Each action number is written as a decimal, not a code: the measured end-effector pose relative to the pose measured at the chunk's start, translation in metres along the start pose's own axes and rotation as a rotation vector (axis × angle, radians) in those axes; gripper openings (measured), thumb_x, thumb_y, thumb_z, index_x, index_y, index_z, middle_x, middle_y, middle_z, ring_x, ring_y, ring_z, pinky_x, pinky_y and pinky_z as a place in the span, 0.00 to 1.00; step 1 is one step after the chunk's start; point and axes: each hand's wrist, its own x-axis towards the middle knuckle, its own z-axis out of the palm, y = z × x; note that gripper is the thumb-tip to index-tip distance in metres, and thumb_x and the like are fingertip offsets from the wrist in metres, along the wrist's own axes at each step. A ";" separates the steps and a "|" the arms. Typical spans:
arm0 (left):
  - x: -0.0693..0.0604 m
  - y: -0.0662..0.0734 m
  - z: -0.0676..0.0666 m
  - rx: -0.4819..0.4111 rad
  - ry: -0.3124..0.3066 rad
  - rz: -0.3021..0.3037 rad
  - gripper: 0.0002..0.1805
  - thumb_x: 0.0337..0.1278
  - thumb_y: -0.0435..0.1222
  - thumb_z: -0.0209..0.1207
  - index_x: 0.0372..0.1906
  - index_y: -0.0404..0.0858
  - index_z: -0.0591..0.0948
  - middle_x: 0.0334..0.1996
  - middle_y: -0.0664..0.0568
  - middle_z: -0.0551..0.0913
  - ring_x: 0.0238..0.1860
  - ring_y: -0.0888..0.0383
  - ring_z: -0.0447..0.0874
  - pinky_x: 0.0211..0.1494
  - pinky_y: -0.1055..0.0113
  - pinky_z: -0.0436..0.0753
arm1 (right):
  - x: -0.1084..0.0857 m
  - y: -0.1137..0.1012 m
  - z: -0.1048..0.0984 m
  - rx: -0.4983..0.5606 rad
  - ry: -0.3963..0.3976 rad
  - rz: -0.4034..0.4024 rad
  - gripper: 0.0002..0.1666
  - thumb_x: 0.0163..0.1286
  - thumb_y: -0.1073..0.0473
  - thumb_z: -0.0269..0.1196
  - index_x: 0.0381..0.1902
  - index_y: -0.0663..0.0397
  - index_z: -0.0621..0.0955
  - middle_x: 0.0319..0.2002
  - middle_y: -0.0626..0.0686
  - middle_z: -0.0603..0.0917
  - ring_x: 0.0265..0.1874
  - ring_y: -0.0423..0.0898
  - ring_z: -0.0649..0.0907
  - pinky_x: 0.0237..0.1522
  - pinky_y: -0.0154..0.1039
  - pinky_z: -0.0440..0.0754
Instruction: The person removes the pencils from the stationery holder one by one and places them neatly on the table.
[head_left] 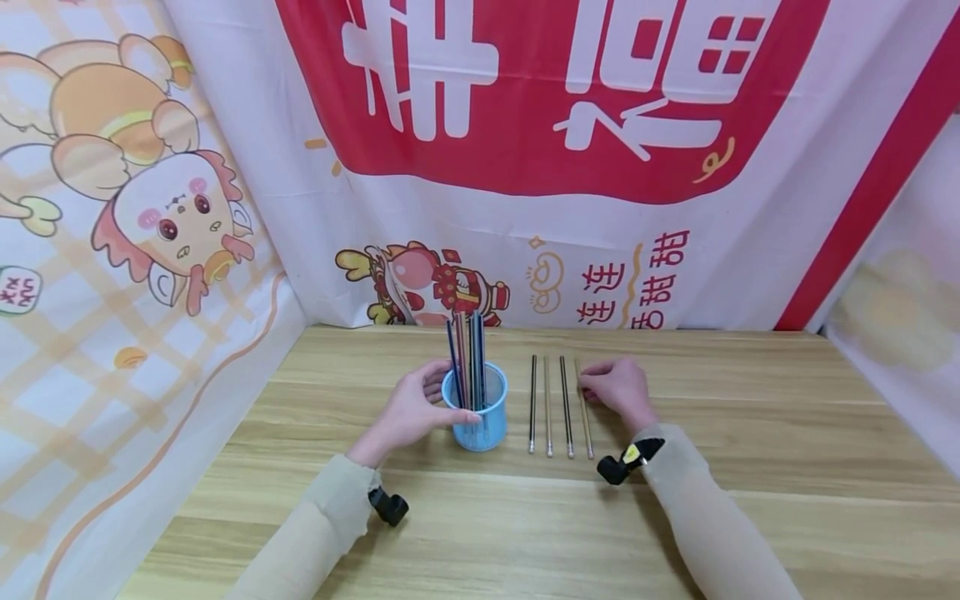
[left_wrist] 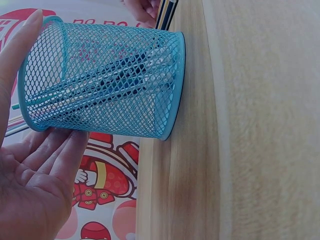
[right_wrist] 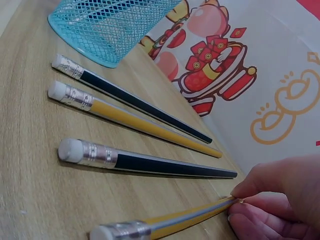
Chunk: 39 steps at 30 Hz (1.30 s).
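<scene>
My left hand (head_left: 407,411) holds a light blue mesh pencil cup (head_left: 480,434), thumb at the near rim and fingers round the far left side. Several pencils (head_left: 477,354) lean upright in the cup. To its right, a row of pencils lies on the table, erasers toward me: a black pencil (head_left: 533,400), a yellow pencil (head_left: 547,404), another black pencil (right_wrist: 165,164) and a second yellow pencil (right_wrist: 185,218). My right hand (head_left: 621,390) pinches the far end of that rightmost yellow pencil between thumb and fingers. Its eraser end appears to rest on the table.
The wooden table (head_left: 480,533) meets a printed cloth backdrop (head_left: 525,217) just behind the cup and pencils. Another printed cloth (head_left: 150,350) hangs along the left side. A small black camera (head_left: 388,505) is strapped at my left wrist, and one more (head_left: 615,470) at my right.
</scene>
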 end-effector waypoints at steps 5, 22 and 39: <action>0.000 -0.001 0.000 0.006 0.001 -0.002 0.46 0.43 0.42 0.81 0.70 0.40 0.72 0.65 0.45 0.76 0.65 0.47 0.75 0.70 0.52 0.73 | -0.001 0.000 0.000 0.015 0.002 0.005 0.13 0.62 0.65 0.70 0.43 0.67 0.87 0.31 0.57 0.89 0.25 0.45 0.87 0.30 0.36 0.88; -0.001 0.001 0.001 0.002 0.005 0.008 0.46 0.43 0.41 0.81 0.70 0.39 0.72 0.65 0.45 0.77 0.65 0.47 0.75 0.69 0.52 0.73 | -0.015 -0.037 -0.015 0.165 -0.011 -0.026 0.26 0.68 0.52 0.70 0.58 0.60 0.83 0.51 0.61 0.86 0.46 0.53 0.87 0.48 0.40 0.87; 0.000 -0.002 0.000 -0.013 0.003 0.012 0.48 0.41 0.42 0.82 0.70 0.38 0.72 0.65 0.45 0.77 0.65 0.48 0.76 0.69 0.54 0.74 | -0.047 -0.103 -0.003 0.157 -0.069 -0.213 0.26 0.64 0.45 0.74 0.56 0.51 0.86 0.51 0.51 0.87 0.49 0.49 0.86 0.53 0.46 0.84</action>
